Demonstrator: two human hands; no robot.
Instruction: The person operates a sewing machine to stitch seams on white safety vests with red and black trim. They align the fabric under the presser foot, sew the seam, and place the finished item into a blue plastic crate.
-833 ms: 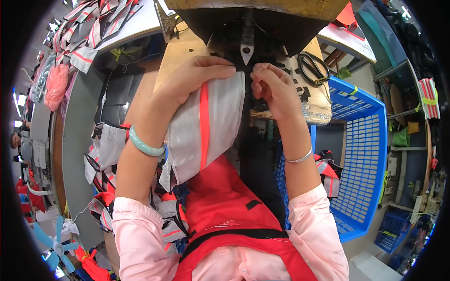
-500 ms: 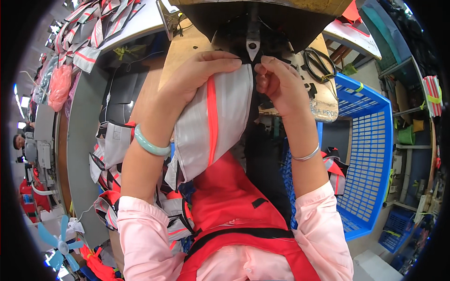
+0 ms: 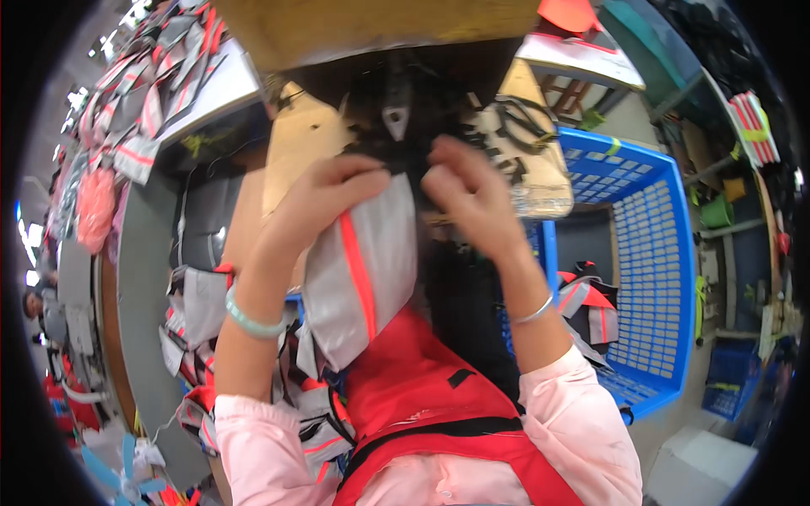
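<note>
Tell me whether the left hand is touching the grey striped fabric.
Touching: the head view shows the left hand gripping the grey striped fabric at its top, thumb across it.

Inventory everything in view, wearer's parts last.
cloth panel: one, grey-orange, centre
machine: one, yellow-black, top
worktop: one, tan, under machine
looped tool: one, black, worktop
cloth pieces: many, grey-orange, left and right
baskets: two, blue, right
bag: one, pink, upper left
fan: one, blue, lower left
box: one, white, lower right
co-workers: at least one, blurred, left
edge clutter: uncounted, mixed, rim
apron: one, red, lower centre
sleeves: two, pink, lower edge
bracelets: two, green and silver, wrists
left grip: one, bare, holding cloth panel
right grip: one, bare, beside cloth panel
</note>
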